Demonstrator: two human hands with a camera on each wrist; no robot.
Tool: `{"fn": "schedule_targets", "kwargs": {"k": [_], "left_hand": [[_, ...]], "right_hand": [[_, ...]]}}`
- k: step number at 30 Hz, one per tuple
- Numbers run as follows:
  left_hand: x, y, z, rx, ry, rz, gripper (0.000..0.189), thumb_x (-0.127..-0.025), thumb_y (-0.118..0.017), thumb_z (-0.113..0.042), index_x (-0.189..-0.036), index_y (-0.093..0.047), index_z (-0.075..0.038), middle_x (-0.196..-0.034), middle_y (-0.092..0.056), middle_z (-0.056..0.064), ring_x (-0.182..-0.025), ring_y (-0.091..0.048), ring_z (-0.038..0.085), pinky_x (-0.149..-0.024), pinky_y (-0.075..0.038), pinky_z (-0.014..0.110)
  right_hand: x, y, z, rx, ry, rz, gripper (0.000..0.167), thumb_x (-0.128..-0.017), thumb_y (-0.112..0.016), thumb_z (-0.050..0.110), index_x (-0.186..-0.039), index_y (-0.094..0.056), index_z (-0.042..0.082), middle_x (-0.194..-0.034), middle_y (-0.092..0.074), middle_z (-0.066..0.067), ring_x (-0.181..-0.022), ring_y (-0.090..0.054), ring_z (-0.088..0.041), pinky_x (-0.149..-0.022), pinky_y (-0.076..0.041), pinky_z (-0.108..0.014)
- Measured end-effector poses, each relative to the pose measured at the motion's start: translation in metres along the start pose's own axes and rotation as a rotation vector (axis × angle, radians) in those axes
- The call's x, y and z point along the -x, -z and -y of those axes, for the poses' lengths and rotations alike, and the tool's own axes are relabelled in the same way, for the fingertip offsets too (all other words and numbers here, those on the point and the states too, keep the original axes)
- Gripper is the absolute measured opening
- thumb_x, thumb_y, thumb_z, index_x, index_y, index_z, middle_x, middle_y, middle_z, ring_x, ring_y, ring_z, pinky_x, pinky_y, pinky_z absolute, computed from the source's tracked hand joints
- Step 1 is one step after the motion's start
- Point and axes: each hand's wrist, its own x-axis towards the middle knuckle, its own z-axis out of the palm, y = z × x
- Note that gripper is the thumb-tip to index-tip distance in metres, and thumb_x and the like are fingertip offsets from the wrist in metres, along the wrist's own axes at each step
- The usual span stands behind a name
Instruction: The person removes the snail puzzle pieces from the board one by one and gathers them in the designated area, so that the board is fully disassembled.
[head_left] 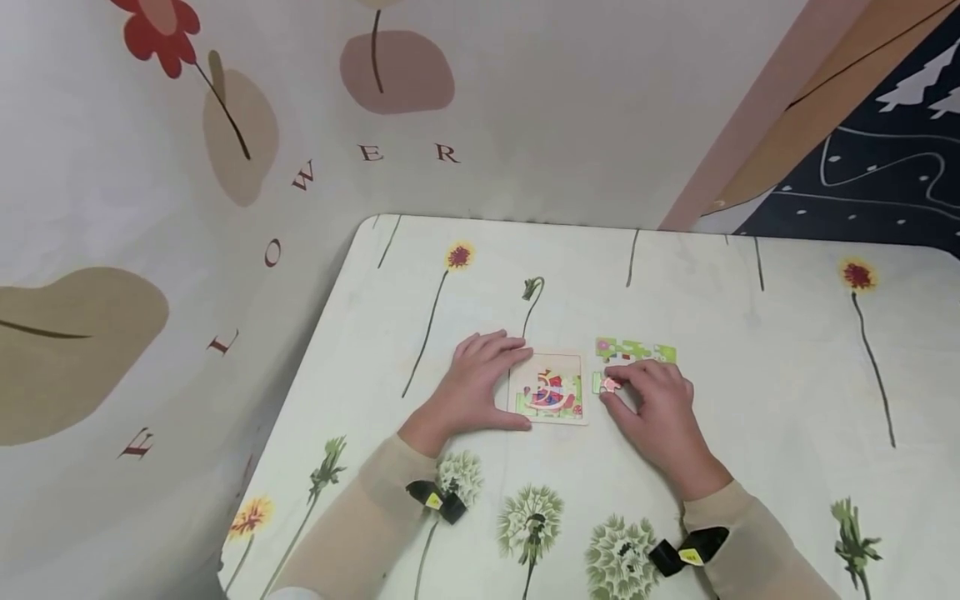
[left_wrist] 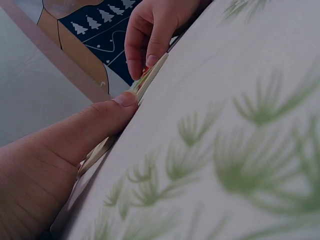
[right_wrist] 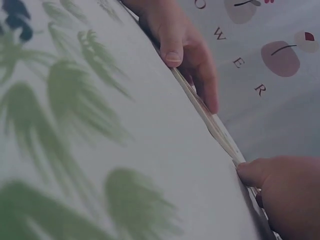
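A small square puzzle board point(head_left: 550, 356), its picture partly filled in at the lower part, lies on the table in the head view. My left hand point(head_left: 480, 387) holds the board at its left side, thumb along the near edge and fingers at the far corner. In the left wrist view, the thumb point(left_wrist: 107, 112) presses against the board's rim. To the right of the board, my right hand point(head_left: 660, 412) pinches a puzzle piece point(head_left: 610, 384) between thumb and fingers. Several joined or close-lying green puzzle pieces point(head_left: 633, 346) lie just beyond that hand.
The table point(head_left: 772, 375) has a white cover printed with flowers. A wall point(head_left: 555, 125) with a printed cloth rises behind the table's far edge. Each sleeve carries a black wrist strap, one on the left point(head_left: 437, 500) and one on the right point(head_left: 690, 550).
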Motion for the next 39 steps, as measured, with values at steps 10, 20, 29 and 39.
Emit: {"fn": "schedule_targets", "kwargs": {"k": [10,20,29,39], "left_hand": [[-0.001,0.001,-0.001,0.002,-0.003,-0.005,0.111,-0.069,-0.091,-0.071,-0.159,-0.053,-0.018,-0.162,-0.048,0.001,-0.156,-0.030,0.029,-0.128,-0.013,0.055],[0.000,0.000,0.000,-0.008,-0.009,-0.003,0.109,-0.070,-0.089,-0.072,-0.158,-0.054,-0.018,-0.162,-0.048,0.002,-0.156,-0.031,0.030,-0.127,-0.015,0.057],[-0.001,0.001,0.000,-0.012,-0.017,-0.013,0.108,-0.071,-0.089,-0.072,-0.158,-0.054,-0.018,-0.161,-0.048,0.002,-0.155,-0.031,0.030,-0.127,-0.015,0.057],[-0.001,-0.001,0.001,-0.019,-0.020,-0.015,0.108,-0.071,-0.088,-0.073,-0.158,-0.054,-0.019,-0.162,-0.047,0.001,-0.156,-0.030,0.029,-0.127,-0.016,0.057]], "right_hand": [[-0.003,-0.006,0.000,-0.038,0.029,-0.056,0.030,-0.086,-0.087,0.012,-0.114,-0.079,0.007,-0.111,-0.070,-0.011,-0.107,-0.054,-0.036,-0.091,-0.031,-0.062],[-0.012,-0.033,0.030,-0.016,0.129,0.068,0.029,-0.091,-0.087,0.023,-0.117,-0.080,0.012,-0.103,-0.066,0.000,-0.094,-0.052,-0.024,-0.082,-0.032,-0.048],[-0.022,-0.040,0.047,0.058,0.002,0.180,0.044,-0.096,-0.081,0.026,-0.136,-0.072,0.010,-0.098,-0.056,0.001,-0.089,-0.046,-0.025,-0.078,-0.032,-0.045],[-0.028,-0.038,0.052,0.075,-0.030,0.245,0.040,-0.097,-0.079,0.023,-0.137,-0.074,0.019,-0.093,-0.051,0.003,-0.089,-0.044,-0.023,-0.075,-0.032,-0.045]]}}
